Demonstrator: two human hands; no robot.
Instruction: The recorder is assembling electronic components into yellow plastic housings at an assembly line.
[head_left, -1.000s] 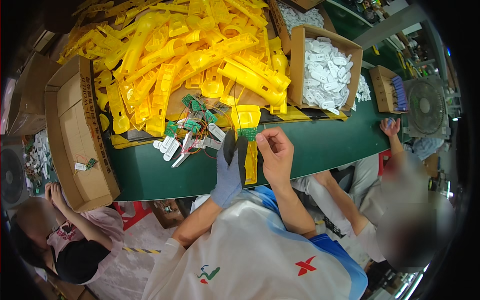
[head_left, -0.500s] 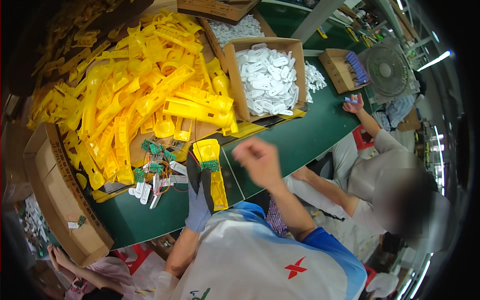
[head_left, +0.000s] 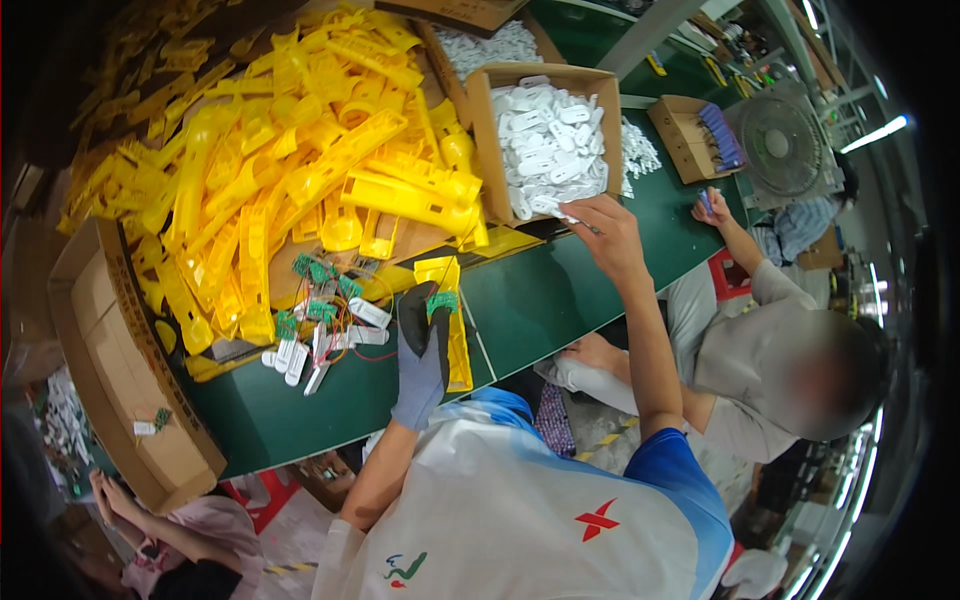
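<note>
My left hand [head_left: 422,350], in a grey glove with dark fingers, is closed around a long yellow plastic shell [head_left: 459,345] near the table's front edge. Against the shell, by my gloved fingers, lies a small green circuit board [head_left: 442,300] with a thin wire. My bare right hand [head_left: 612,238] reaches to the near edge of a cardboard box [head_left: 484,125] full of white oval plastic pieces [head_left: 550,140]. Its fingertips pinch one white piece [head_left: 568,211] there; the fingers partly hide it.
A large heap of yellow shells [head_left: 270,190] covers the left. Wired circuit boards [head_left: 322,311] with white parts lie before it. A long cardboard tray [head_left: 110,330] stands far left. At right, a co-worker's hand [head_left: 712,207] holds a purple cylinder near a small box [head_left: 680,140] and fan [head_left: 785,140].
My right hand has moved away from the yellow shell, right and forward to the white pieces, and now pinches one. My left hand keeps its hold on the shell. The whole view has shifted slightly.
</note>
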